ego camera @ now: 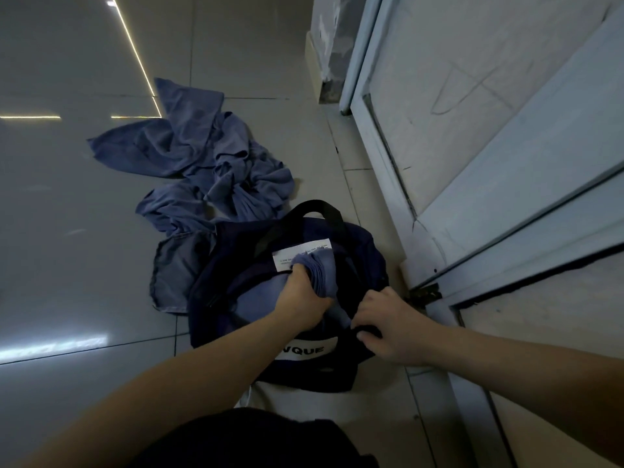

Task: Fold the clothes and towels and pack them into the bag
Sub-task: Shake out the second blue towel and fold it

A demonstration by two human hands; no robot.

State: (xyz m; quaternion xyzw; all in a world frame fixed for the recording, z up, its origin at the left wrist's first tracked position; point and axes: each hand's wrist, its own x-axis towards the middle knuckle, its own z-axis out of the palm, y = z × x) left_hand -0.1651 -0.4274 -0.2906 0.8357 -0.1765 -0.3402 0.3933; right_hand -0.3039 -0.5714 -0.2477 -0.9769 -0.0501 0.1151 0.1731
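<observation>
A dark navy bag (358,251) with black handles and a white label lies open on the tiled floor in front of me. My left hand (300,295) grips a folded blue cloth (320,271) at the bag's mouth, partly inside it. My right hand (388,322) holds the bag's right rim, pulling the opening apart. More blue fabric shows inside the bag under my left hand. A heap of crumpled blue clothes (209,163) lies on the floor just beyond the bag.
A flat blue-grey piece of fabric (175,268) lies against the bag's left side. A pale door and frame (489,146) stand close on the right. Glossy floor tiles (67,248) spread out to the left.
</observation>
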